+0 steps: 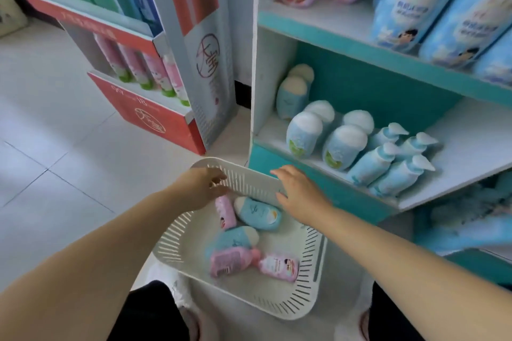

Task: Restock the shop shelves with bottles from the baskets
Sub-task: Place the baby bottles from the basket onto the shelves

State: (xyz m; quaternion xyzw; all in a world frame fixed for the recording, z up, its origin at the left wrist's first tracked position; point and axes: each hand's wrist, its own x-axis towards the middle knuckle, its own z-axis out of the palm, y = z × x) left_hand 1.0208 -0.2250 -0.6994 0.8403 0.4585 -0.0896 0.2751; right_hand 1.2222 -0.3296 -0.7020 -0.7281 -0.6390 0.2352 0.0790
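A white slotted basket (310, 279) stands on the floor between my knees. In it lie blue bottles (257, 214) with white caps and pink bottles (278, 264). My left hand (199, 188) is at the left of the basket's far wall, fingers curled on the slots. My right hand (300, 195) is at the right of that wall, fingers over the rim and thumb inside. The teal shelf (318, 174) right behind carries matching blue bottles (342, 147) and blue pump bottles (399, 171).
A red and white display stand (144, 116) with pink bottles (155, 72) stands on the tiled floor at the left. Large blue and pink refill packs (410, 5) fill the upper shelf. The lower shelf has free room at its right end (465, 141).
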